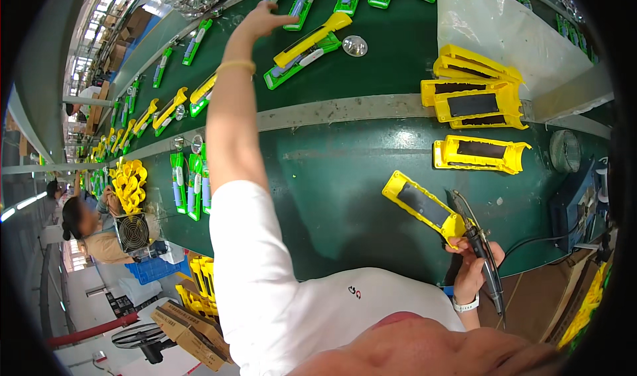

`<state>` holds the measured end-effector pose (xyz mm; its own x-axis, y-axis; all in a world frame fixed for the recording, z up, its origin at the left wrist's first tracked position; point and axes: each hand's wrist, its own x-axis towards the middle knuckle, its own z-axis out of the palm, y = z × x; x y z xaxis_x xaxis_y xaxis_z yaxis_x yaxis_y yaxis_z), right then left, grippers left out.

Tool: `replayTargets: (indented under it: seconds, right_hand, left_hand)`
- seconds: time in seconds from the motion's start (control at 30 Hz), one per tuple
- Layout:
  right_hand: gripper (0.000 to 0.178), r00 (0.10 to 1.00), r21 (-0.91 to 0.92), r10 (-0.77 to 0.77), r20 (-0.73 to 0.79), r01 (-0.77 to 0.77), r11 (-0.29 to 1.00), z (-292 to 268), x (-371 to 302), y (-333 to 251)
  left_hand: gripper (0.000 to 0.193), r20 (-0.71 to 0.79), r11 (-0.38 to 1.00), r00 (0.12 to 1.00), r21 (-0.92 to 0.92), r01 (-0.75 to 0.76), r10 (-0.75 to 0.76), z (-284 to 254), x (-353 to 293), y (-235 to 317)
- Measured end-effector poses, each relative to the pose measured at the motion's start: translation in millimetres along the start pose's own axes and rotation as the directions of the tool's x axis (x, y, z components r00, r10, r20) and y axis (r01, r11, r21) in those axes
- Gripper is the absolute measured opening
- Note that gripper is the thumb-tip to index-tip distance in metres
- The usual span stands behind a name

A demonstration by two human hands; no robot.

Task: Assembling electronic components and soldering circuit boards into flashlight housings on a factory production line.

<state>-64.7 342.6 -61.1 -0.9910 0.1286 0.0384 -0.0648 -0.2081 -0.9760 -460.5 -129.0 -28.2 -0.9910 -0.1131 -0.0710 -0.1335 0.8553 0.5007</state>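
My left arm stretches far forward, and my left hand [259, 24] is over the far belt with its fingers apart. It is nearest to a green casing with a blue cylindrical cell [302, 5]; whether it touches one is unclear. At lower right, my right hand [471, 276] is closed around a black-handled soldering iron [489, 270], tip pointing away from me. Its fingertips also pinch the end of a yellow casing half [424, 205] with a dark panel inside. A green casing with a yellow half leaning on it [308, 44] lies beside a round reflector [355, 45].
Several stacked yellow halves [474, 100] and another yellow half [481, 153] lie at right, near a blue box-shaped unit [576, 207] with a cord. A metal rail [332, 112] divides bench from belt. Green casings [193, 187] stand left of my arm. Another person works at far left.
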Motion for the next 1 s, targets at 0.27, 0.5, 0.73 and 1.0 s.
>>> replayTargets:
  seconds: [0.27,0.5,0.73,1.0]
  right_hand:
    - [0.041,0.996,0.052,-0.016,0.092,0.012,0.999,-7.5,-2.5,4.3]
    - [0.031,0.986,0.028,0.055,0.155,-0.06,0.998,-13.0,5.3,5.3]
    - [0.029,0.979,-0.049,0.001,0.205,0.009,0.999,-18.7,14.7,3.3]
    - [0.027,0.962,0.244,-0.186,-0.202,0.233,0.941,-23.0,-6.1,1.3]
  left_hand:
    - [0.059,-0.338,0.986,0.936,0.159,-0.042,0.094,15.9,-23.1,19.3]
    - [0.056,0.294,0.728,0.667,-0.313,-0.609,0.684,34.2,-277.0,90.1]
    - [0.052,0.186,0.722,0.699,-0.112,-0.683,0.69,92.5,-382.6,102.6]
    - [0.037,-0.203,0.729,0.7,0.186,-0.659,0.685,109.2,-411.5,116.3]
